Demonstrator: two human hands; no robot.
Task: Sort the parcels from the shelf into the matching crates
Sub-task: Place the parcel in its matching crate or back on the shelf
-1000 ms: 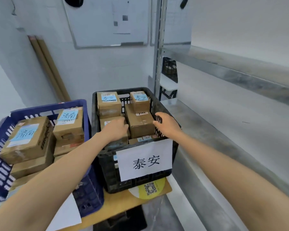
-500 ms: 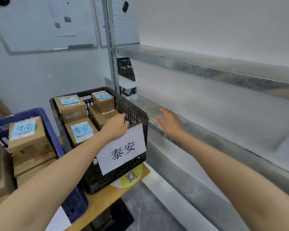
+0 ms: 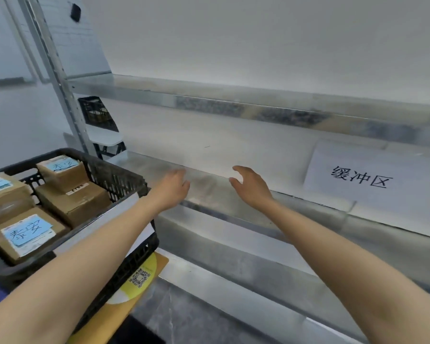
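Hovering over the steel shelf (image 3: 209, 191) with left hand (image 3: 174, 186) and right hand (image 3: 251, 186), both loosely spread, gripping nothing. No parcel visible ahead of the fingers, nor rightward by the 缓冲区 sign (image 3: 360, 180). Four labelled parcels (image 3: 25, 234) leftward, in one black crate (image 3: 124, 177); nearer the left hand.

The black crate (image 3: 124, 180) is running off the left edge, taking part of one parcel (image 3: 0, 194) with it. The left forearm (image 3: 104, 244) is covering most of the crate's paper label (image 3: 139, 238), hiding its writing. The left hand (image 3: 173, 187) is hiding its own fingertips. Motion blur is smearing the upper shelf (image 3: 233, 105) rim. The QR sticker (image 3: 140, 278) is lying half under the crate, too blurred to read. A second dark crate (image 3: 97, 112) is sitting partly behind the shelf post (image 3: 60, 78).
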